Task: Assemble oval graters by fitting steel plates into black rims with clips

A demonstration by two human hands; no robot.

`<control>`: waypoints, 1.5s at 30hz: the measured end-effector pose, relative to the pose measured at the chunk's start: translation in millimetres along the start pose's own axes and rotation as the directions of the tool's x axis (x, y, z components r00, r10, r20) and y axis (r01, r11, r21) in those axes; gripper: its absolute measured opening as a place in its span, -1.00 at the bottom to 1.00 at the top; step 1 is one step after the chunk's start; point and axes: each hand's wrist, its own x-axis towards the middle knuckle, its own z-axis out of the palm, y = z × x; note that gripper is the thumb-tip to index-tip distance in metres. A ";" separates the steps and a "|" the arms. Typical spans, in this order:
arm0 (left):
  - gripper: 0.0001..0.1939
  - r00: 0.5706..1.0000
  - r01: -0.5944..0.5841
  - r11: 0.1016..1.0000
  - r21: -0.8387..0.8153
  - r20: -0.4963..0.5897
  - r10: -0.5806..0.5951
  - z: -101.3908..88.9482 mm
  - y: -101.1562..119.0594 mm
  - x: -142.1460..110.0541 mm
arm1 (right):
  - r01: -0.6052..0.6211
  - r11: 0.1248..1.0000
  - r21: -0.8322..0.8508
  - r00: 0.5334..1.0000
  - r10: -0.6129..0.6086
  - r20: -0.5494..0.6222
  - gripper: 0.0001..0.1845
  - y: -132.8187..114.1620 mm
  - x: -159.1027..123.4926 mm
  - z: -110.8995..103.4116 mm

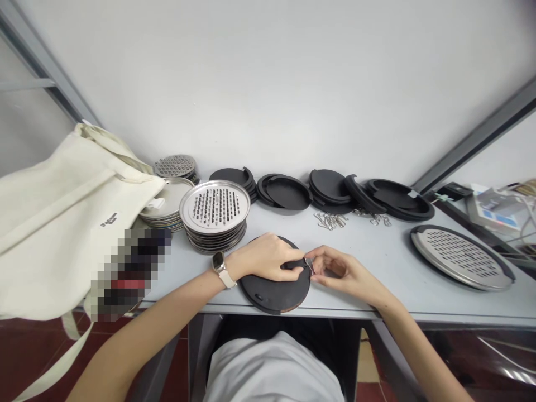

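Observation:
A round black disc lies on the table's front part, with a reddish-brown stretch along its lower right edge. My left hand, with a watch on the wrist, rests over the disc. Its thumb and forefinger close on a small black tab near the disc's right side. Just to the right, my right hand pinches a bent metal wire clip against that tab. Whether the clip is hooked into the tab cannot be made out. My left hand hides much of the disc's upper half.
A stack of silver grater plates stands left of the disc. Black round lids line the wall, with loose wire clips before them. A grater plate in a black rim lies right. A cream bag overhangs the left side.

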 end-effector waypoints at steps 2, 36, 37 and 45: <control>-0.77 1.000 0.001 1.000 0.007 -0.004 -0.001 0.0 0.2 0.0 | -0.006 1.000 -0.004 1.000 0.006 -0.005 -0.58 0.5 0.2 -0.3; -0.79 0.999 -0.012 1.000 0.015 -0.029 0.013 0.5 0.9 -0.8 | -0.029 0.999 0.017 0.999 0.030 -0.045 -0.53 3.5 1.1 0.8; -0.79 0.999 -0.012 1.000 0.015 -0.029 0.012 0.5 0.9 -0.8 | -0.030 0.999 0.016 0.998 0.031 -0.047 -0.52 3.4 1.1 0.7; -0.78 1.000 -0.008 1.000 0.019 -0.021 0.008 0.4 0.2 -1.0 | -0.021 0.998 0.051 1.000 0.022 -0.011 -0.55 2.1 1.1 1.2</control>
